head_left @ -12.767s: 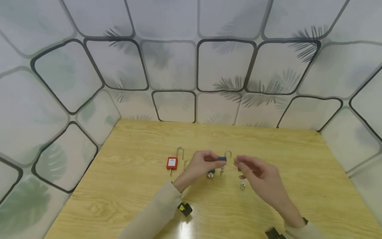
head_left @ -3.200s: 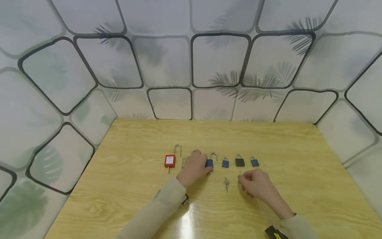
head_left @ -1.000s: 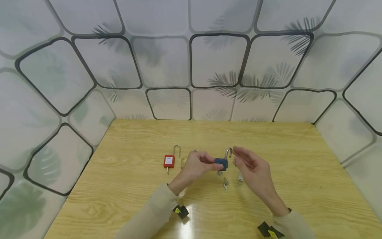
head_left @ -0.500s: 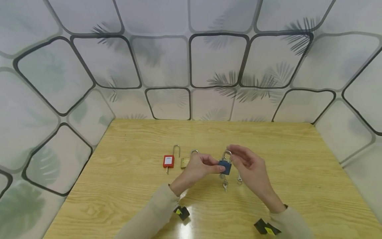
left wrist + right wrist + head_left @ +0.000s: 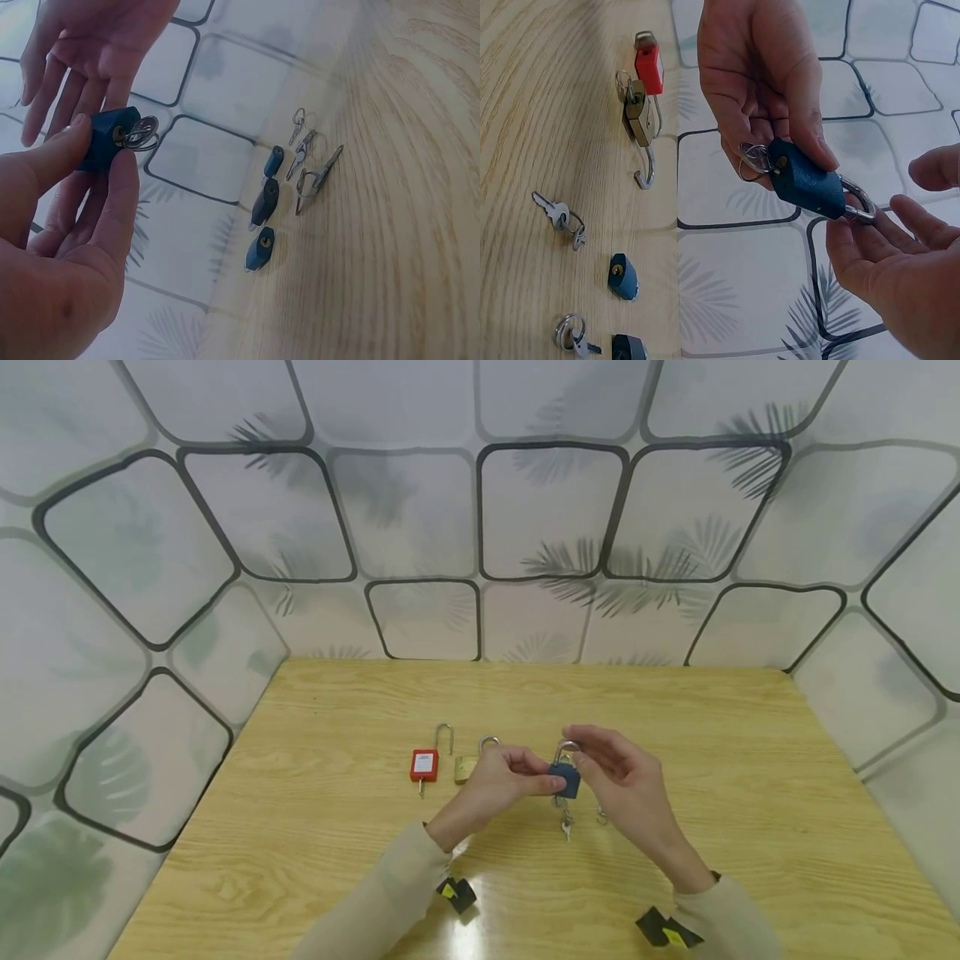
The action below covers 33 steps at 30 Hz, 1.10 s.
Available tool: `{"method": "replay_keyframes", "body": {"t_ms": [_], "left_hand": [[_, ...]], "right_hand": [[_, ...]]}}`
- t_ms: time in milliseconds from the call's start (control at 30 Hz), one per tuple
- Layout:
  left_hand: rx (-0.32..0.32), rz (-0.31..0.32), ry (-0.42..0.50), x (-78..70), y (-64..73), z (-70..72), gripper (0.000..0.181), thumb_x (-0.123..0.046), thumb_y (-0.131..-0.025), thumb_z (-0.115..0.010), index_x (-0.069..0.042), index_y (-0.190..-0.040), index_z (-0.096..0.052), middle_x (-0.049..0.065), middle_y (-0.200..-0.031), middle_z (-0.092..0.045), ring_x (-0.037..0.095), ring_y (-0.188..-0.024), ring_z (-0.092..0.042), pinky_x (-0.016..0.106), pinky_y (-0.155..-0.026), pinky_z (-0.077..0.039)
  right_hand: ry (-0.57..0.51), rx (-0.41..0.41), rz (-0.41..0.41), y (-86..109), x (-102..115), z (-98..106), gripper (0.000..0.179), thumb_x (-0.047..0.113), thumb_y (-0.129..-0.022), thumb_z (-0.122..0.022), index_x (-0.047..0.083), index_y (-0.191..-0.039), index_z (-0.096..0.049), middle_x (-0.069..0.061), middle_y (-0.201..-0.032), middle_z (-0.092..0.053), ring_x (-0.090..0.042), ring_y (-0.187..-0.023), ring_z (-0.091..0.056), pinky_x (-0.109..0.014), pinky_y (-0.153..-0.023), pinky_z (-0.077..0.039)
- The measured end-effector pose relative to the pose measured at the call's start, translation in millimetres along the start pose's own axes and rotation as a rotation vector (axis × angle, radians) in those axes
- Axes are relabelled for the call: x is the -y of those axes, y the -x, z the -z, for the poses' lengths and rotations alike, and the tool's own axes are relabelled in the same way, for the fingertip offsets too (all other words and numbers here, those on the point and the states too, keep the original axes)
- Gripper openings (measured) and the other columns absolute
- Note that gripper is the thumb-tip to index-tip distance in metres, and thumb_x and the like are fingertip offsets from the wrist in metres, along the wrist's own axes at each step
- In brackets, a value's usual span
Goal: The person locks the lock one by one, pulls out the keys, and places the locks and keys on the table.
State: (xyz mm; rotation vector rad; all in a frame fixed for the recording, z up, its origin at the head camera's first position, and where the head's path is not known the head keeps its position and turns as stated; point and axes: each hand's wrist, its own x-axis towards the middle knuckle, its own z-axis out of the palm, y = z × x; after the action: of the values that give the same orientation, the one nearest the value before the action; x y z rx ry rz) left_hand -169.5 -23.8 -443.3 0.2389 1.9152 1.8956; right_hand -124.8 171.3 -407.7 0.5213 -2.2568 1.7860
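Note:
My left hand [image 5: 495, 785] pinches a blue padlock [image 5: 565, 781] by its body, above the table. Its steel shackle [image 5: 864, 199] stands in line over the body. A key with a ring [image 5: 140, 135] sits in its keyhole. My right hand [image 5: 626, 781] is beside the padlock; in the right wrist view its straight fingertips [image 5: 866, 232] touch the shackle, the thumb held apart. On the table, in the left wrist view, two small blue padlocks [image 5: 259, 249] and a black padlock [image 5: 265, 201] stand in a row. My right hand hides them in the head view.
A red padlock [image 5: 423, 765] with a raised shackle and a brass padlock [image 5: 464, 769] lie left of my hands on the wooden table [image 5: 337, 860]. Loose keys [image 5: 566, 827] lie in front of the padlock row. A patterned wall [image 5: 435, 527] rises behind the table.
Earlier my left hand held a smaller blue padlock, then reached for this one on the table and lifted it. Its shackle, swung aside one second ago, has turned into line over the body.

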Motion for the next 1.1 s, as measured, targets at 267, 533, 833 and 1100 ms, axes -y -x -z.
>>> {"method": "replay_keyframes", "body": {"t_ms": [267,533,833,1100], "left_hand": [[-0.01,0.005,0.008,-0.4,0.9,0.5,0.014,-0.011,-0.084,-0.085,-0.004,-0.091,-0.074,-0.001,-0.085,-0.077,0.011,-0.081,-0.073,0.028,-0.08,-0.059],[-0.003,-0.003,0.019,-1.7,1.4,2.3,0.014,-0.01,-0.086,-0.083,-0.002,-0.093,-0.074,-0.001,-0.087,-0.077,0.01,-0.082,-0.073,0.026,-0.08,-0.059],[-0.001,-0.007,0.051,-3.0,2.8,4.0,0.014,-0.008,-0.087,-0.081,0.0,-0.096,-0.074,0.004,-0.091,-0.079,0.011,-0.083,-0.073,0.027,-0.082,-0.06],[0.029,-0.023,0.084,-1.6,2.6,3.9,0.013,-0.007,-0.088,-0.08,0.0,-0.096,-0.073,-0.001,-0.088,-0.078,0.01,-0.082,-0.073,0.027,-0.081,-0.061]], "right_hand": [[0.394,0.139,0.129,3.0,-1.0,6.2,0.083,-0.014,-0.085,-0.059,0.016,-0.159,-0.038,-0.014,-0.122,-0.074,-0.026,-0.106,-0.074,-0.018,-0.066,-0.056],[0.624,0.316,0.278,1.8,-3.8,7.3,0.105,-0.017,-0.078,-0.068,-0.001,-0.163,-0.007,-0.025,-0.158,-0.043,0.004,-0.059,-0.035,-0.021,-0.064,-0.046],[0.725,0.31,0.394,0.7,-10.0,8.9,0.108,-0.004,-0.076,-0.083,-0.006,-0.16,-0.015,-0.027,-0.153,-0.048,-0.016,-0.084,-0.059,-0.029,-0.077,-0.056],[0.778,0.303,0.419,1.4,-10.3,7.7,0.098,0.001,-0.078,-0.085,-0.009,-0.156,-0.027,-0.031,-0.152,-0.047,-0.007,-0.07,-0.048,-0.022,-0.067,-0.051]]}}
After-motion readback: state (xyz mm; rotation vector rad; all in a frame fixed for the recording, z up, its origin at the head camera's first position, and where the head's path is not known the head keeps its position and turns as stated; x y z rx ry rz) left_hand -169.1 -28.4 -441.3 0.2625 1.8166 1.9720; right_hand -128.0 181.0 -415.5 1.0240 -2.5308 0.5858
